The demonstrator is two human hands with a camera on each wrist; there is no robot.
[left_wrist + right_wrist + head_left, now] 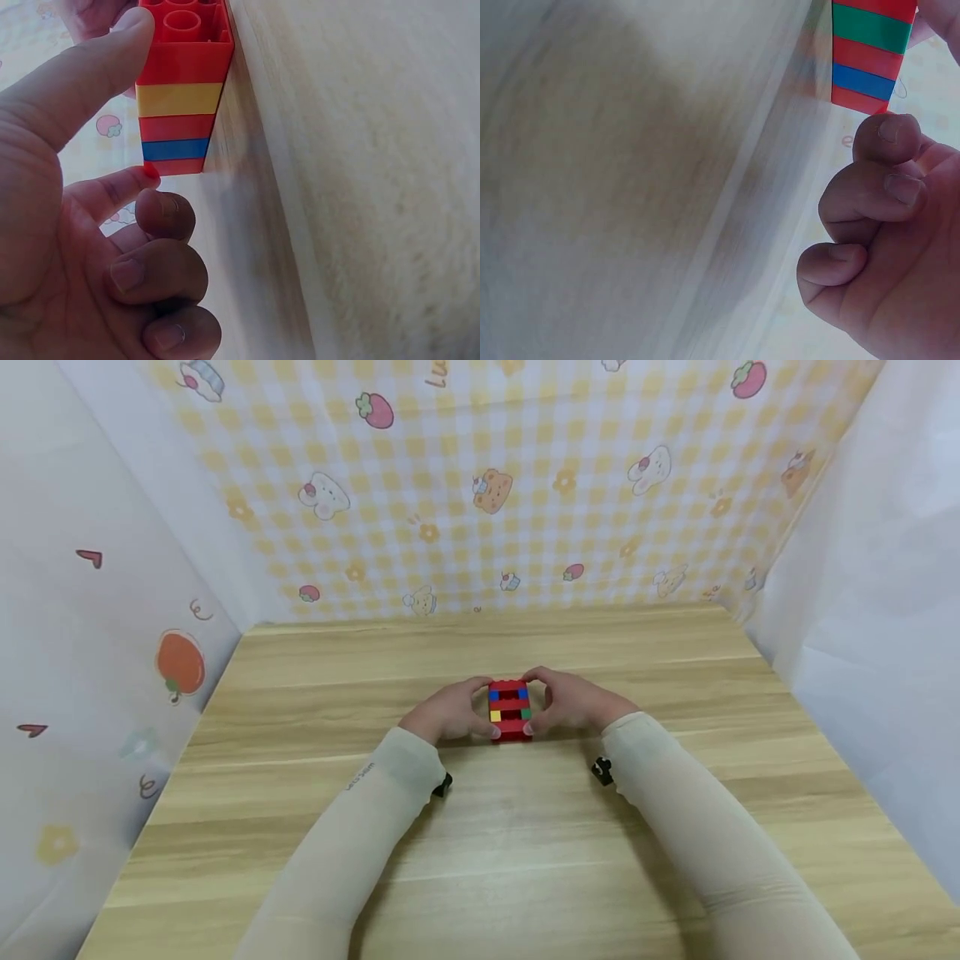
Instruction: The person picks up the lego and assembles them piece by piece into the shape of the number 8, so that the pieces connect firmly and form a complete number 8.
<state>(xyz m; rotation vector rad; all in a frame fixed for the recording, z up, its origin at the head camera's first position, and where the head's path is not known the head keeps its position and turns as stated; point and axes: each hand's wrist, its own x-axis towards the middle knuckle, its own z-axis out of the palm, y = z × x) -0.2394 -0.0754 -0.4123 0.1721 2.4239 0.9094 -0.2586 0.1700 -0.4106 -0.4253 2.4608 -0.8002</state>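
A building-brick stack [511, 704] lies on its side near the middle of the table, with red layers and smaller blue, yellow and green bricks between them. My left hand [454, 710] pinches its left side, thumb at the near end and index finger at the far end. On the opposite side my right hand [576, 700] pinches it the same way. Red, yellow and blue layers of the stack [180, 99] show in the left wrist view, with a hollow red underside at the thumb. Green and blue layers [871, 30] face the right wrist camera. Other fingers of both hands curl inward.
The wood-grain table [480, 860] surrounds the stack. Behind it hangs a checked cloth [450, 543] with cartoon prints, and white sheets [877, 568] stand at both sides. Small black devices [602, 770] sit at the wrists below the cuffs.
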